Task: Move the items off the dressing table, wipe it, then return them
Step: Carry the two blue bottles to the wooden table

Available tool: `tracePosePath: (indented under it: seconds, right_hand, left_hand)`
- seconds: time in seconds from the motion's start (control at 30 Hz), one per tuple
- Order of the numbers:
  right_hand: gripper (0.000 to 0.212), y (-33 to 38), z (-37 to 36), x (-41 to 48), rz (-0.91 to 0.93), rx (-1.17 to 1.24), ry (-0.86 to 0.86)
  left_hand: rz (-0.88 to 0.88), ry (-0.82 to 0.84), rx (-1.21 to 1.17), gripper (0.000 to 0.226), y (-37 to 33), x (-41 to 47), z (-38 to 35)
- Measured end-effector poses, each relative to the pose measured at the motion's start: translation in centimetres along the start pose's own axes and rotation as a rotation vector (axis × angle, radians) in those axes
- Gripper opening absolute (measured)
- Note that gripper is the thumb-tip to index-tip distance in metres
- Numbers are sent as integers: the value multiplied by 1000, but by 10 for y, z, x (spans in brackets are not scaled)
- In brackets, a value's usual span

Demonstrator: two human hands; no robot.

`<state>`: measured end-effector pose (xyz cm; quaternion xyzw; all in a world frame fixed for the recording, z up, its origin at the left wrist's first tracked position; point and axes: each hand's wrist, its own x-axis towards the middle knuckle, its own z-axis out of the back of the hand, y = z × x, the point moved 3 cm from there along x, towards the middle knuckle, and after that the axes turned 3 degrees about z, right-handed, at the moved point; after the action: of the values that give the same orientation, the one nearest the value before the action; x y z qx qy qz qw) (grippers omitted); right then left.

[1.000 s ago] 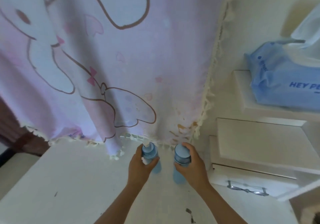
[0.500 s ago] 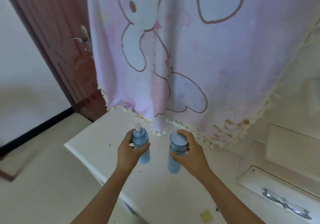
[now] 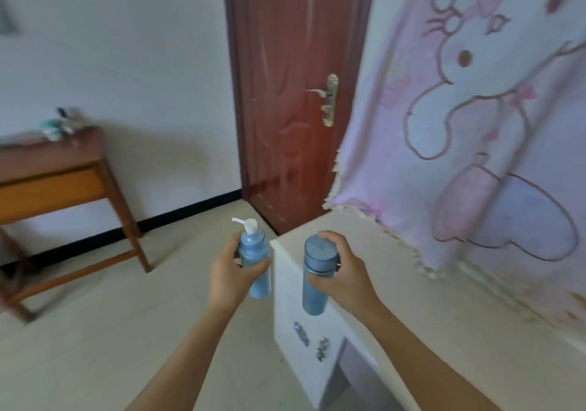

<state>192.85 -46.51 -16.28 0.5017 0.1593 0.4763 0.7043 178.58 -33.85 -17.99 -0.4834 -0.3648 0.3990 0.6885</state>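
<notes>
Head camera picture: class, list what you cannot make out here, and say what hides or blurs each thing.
1. Small things on the brown side table, far left: blurred, too small to name.
2. Labels on the pump bottle and capped bottle: blurred, partly covered by the left hand and right hand.
3. What lies behind the pink cloth: covered.
4. Dressing table: cut off by the right and bottom edges.

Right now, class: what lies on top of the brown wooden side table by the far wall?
On the brown side table, near its back right corner, sits a blurred cluster of small items, teal and white; what they are cannot be told. Its left part is out of frame.
</notes>
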Motion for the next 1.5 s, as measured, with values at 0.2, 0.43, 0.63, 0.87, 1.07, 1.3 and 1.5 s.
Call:
tracePosePath:
  seconds: [0.2, 0.43, 0.63, 0.87, 1.07, 1.3, 1.5]
  right_hand:
    - [67, 69, -135, 34, 147, 75, 210]
    - [69, 124, -244, 55, 290, 112, 422]
    - [72, 142, -313, 83, 355, 161, 569]
    - [71, 135, -375, 158, 378, 201, 639]
    - [72, 128, -422, 246, 381, 140, 694]
    - [71, 117, -484, 315, 326, 91, 757]
    - [71, 123, -551, 366, 273, 146, 701]
  left_hand:
    - [65, -256, 28, 30, 37, -7, 146]
    - [119, -554, 5, 39, 65, -32, 257]
    - [190, -698, 7, 42, 92, -22, 308]
    - [190, -753, 24, 45, 114, 56, 344]
    - [222, -749, 47, 46, 133, 146, 364]
    - [328, -786, 22, 45, 173, 205, 386]
    - [368, -792, 41, 45, 213, 266, 439]
